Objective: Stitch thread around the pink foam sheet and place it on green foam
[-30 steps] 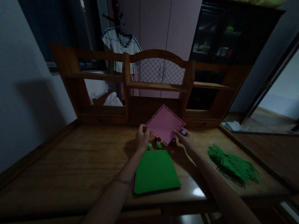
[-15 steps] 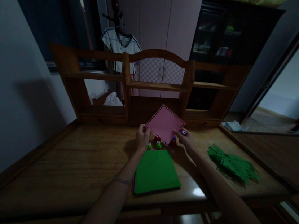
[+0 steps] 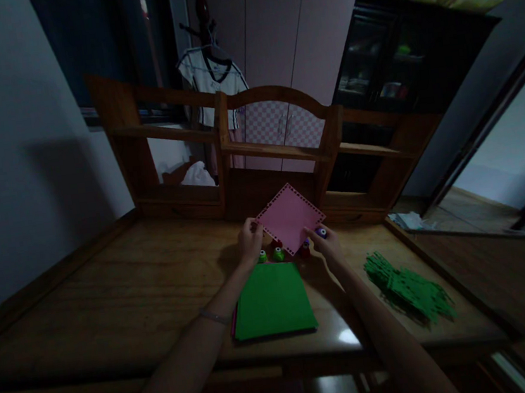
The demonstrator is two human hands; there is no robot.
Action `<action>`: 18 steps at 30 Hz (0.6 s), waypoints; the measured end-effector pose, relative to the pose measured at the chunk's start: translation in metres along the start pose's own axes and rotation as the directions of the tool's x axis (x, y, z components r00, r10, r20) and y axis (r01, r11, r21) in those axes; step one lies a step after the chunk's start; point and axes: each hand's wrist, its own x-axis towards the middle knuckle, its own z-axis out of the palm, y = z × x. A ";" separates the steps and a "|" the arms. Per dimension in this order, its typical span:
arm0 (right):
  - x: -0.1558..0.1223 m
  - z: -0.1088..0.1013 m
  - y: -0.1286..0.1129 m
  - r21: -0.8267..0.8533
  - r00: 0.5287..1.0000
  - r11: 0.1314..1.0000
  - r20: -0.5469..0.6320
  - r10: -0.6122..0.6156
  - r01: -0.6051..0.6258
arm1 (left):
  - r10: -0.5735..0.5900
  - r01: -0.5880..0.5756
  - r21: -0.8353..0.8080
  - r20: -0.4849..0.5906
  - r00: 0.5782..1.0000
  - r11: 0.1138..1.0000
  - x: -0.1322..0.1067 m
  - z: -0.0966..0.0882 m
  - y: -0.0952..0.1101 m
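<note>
A square pink sheet of paper [image 3: 290, 217] with a row of small cut-outs along its edges is held up over the far part of the desk, one corner pointing up. My left hand [image 3: 251, 241] pinches its left corner. At the lower right edge, my right hand [image 3: 324, 243] grips it between thumb and fingers. Beneath the sheet stand small craft punches: a green one [image 3: 278, 254], another green one [image 3: 263, 256], a red one [image 3: 304, 250] and a purple one [image 3: 321, 233] beside my right hand. Closer to me lies a stack of green paper [image 3: 274, 300].
A heap of punched green paper pieces [image 3: 410, 287] lies on the right of the wooden desk [image 3: 135, 295]. Behind rises a wooden shelf unit [image 3: 276, 150]. A white shirt [image 3: 214, 78] hangs beyond it, and a dark cabinet [image 3: 391, 72] stands back right.
</note>
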 end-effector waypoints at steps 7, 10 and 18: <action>-0.001 0.000 -0.002 0.013 1.000 1.000 0.006 0.005 -0.005 | 0.040 -0.040 0.009 0.012 0.999 0.999 0.000 0.000 -0.004; -0.001 0.000 -0.003 0.010 1.000 1.000 0.001 0.004 -0.004 | 0.035 -0.035 0.005 0.019 0.999 0.999 0.001 0.000 -0.005; -0.001 0.000 -0.003 0.010 1.000 1.000 0.006 0.000 0.000 | 0.055 -0.055 0.012 0.034 0.998 0.998 0.000 0.000 -0.007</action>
